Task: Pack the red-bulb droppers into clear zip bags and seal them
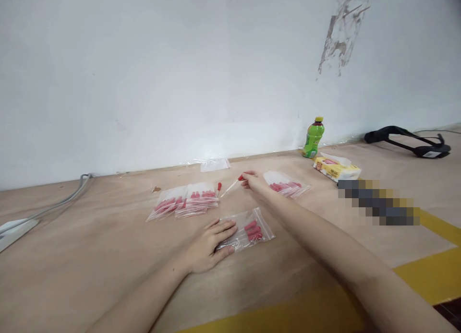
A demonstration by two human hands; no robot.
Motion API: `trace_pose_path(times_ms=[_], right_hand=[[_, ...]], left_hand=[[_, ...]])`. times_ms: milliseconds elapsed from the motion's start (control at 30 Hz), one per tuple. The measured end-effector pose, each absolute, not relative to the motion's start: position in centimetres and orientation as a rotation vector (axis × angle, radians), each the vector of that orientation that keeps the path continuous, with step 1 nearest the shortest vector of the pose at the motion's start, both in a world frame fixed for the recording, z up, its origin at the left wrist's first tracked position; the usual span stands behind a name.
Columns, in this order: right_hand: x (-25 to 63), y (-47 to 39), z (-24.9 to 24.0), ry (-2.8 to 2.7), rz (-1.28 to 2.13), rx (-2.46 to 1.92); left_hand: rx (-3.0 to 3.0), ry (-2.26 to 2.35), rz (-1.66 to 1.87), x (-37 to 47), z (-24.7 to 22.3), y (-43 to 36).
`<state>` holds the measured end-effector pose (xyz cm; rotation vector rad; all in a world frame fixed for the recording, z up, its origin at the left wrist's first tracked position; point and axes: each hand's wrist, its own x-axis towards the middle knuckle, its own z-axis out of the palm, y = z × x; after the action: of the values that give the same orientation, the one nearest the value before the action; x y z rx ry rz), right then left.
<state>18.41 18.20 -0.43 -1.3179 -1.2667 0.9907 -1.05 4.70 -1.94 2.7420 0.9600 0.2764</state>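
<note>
My left hand (212,244) lies flat, fingers spread, on the left end of a clear zip bag (237,232). Several red bulb ends (253,231) show inside that bag, near its zip edge on the right. Farther back, my right hand (253,181) pinches the red end of a dropper (234,184), whose thin pale stem points down and left. Another dropper (219,186) with a red end lies beside the filled bags on the left. Its lower part is hard to make out.
Filled zip bags (194,198) overlap at the left, and more bags (284,185) lie behind my right forearm. An empty bag (215,165) rests by the wall. To the right stand a green bottle (312,140), a tissue pack (334,169) and a black headset (406,140). A cable (68,198) runs at left.
</note>
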Motion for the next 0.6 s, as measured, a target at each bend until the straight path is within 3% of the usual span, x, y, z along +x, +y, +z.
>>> trace_pose_path(times_ms=[267, 600], right_hand=[[27.5, 11.8, -0.9, -0.975, 0.794, -0.972], [27.1, 10.3, -4.1, -0.925, 0.961, -0.913]], left_hand=[[2.729, 1.003, 0.326, -1.0, -2.1, 4.5], [2.72, 0.987, 0.355, -1.0, -2.1, 4.5]])
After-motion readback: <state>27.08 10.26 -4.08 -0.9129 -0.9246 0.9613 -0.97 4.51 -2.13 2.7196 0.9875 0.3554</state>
